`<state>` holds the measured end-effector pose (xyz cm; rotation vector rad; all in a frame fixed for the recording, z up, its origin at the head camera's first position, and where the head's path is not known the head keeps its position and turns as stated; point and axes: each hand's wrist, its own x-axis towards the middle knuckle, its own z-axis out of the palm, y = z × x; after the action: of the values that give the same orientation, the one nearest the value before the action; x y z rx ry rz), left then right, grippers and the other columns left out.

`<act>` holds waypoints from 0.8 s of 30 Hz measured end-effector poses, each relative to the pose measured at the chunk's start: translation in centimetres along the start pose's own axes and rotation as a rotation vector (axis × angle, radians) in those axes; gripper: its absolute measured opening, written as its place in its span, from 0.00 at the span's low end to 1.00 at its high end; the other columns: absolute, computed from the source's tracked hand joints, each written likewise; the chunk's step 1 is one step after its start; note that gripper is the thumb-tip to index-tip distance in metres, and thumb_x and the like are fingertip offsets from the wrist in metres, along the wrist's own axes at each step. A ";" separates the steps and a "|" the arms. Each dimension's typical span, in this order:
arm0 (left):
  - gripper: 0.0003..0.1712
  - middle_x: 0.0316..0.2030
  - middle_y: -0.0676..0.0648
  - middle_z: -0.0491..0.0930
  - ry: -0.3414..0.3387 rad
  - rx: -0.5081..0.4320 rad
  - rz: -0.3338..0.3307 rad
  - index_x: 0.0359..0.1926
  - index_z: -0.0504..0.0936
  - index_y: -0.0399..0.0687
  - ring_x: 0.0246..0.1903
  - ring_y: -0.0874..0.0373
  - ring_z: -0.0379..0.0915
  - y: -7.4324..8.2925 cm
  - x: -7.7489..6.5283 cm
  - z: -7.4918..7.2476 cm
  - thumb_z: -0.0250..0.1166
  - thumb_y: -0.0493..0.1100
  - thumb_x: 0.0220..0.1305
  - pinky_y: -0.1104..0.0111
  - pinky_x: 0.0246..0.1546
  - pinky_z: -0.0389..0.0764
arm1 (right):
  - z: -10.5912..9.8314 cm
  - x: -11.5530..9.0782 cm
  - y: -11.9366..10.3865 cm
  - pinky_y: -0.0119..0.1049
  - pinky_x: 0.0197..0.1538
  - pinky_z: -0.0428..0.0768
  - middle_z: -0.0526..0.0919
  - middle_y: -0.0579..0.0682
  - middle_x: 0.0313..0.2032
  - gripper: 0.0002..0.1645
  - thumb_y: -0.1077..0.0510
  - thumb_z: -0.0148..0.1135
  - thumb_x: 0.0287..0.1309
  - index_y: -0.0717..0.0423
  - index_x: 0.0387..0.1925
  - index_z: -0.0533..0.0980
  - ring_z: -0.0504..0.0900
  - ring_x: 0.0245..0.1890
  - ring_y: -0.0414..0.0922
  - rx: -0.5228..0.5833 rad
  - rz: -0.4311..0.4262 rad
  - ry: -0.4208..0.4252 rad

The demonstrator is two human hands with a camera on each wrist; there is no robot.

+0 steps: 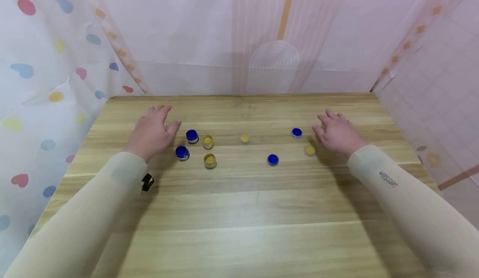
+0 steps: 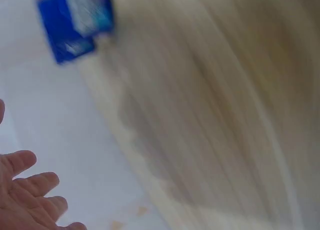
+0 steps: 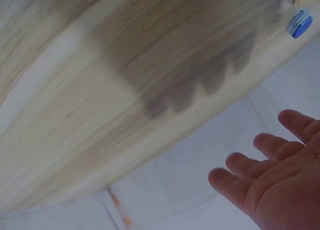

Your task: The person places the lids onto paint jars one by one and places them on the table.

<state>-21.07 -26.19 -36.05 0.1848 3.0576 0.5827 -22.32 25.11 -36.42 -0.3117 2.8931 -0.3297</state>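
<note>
My left hand [image 1: 151,133] hovers over the left part of the wooden table with its fingers spread, holding nothing. Just right of its thumb stand two small blue paint jars [image 1: 182,153] and two yellow paint jars [image 1: 210,161]. In the left wrist view the blue jars [image 2: 82,20] look blurred. On the opposite side my right hand [image 1: 338,134] is held above the table, fingers extended and palm without anything in it. Near its fingertips lie a blue lid [image 1: 297,132] and a yellow lid [image 1: 309,150]. Another blue lid [image 1: 272,160] and a yellow lid [image 1: 245,138] lie nearer the middle.
The light wooden table [image 1: 254,219] reaches back to a patterned curtain [image 1: 179,32], with more printed cloth on both sides. A small black object [image 1: 147,182] shows beside the left sleeve.
</note>
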 end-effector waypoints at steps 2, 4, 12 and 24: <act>0.45 0.79 0.31 0.59 0.048 -0.030 0.036 0.80 0.60 0.39 0.79 0.30 0.50 1.1 -1.0 -0.1 0.47 0.68 0.80 0.35 0.77 0.52 | 0.0 -0.3 -0.1 0.67 0.81 0.46 0.54 0.74 0.78 0.41 0.41 0.38 0.84 0.71 0.77 0.59 0.48 0.80 0.72 -0.014 -0.021 0.000; 0.42 0.75 0.33 0.67 0.084 -0.040 0.077 0.77 0.65 0.39 0.75 0.33 0.60 2.1 -2.1 -0.1 0.52 0.66 0.79 0.37 0.75 0.61 | 0.1 -0.6 -0.3 0.63 0.81 0.49 0.59 0.74 0.77 0.39 0.44 0.40 0.84 0.72 0.75 0.61 0.51 0.81 0.69 -0.025 -0.039 0.001; 0.38 0.54 0.37 0.85 -0.038 -0.004 0.139 0.65 0.76 0.40 0.44 0.45 0.84 5.6 -5.7 1.1 0.70 0.62 0.67 0.47 0.48 0.84 | 0.4 -1.4 -1.7 0.63 0.78 0.61 0.69 0.72 0.72 0.34 0.48 0.48 0.82 0.70 0.73 0.66 0.64 0.75 0.69 0.000 -0.083 0.009; 0.41 0.38 0.48 0.83 -0.351 -0.008 -0.047 0.66 0.71 0.42 0.37 0.53 0.79 6.8 -5.3 4.4 0.73 0.61 0.64 0.53 0.48 0.82 | 0.6 -2.2 -2.9 0.63 0.75 0.66 0.75 0.71 0.68 0.33 0.48 0.53 0.80 0.70 0.70 0.70 0.71 0.71 0.69 -0.042 -0.128 -0.049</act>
<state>-14.82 -18.93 -37.66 0.1912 2.7126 0.4985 -19.54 22.80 -35.84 -0.5062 2.8410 -0.2775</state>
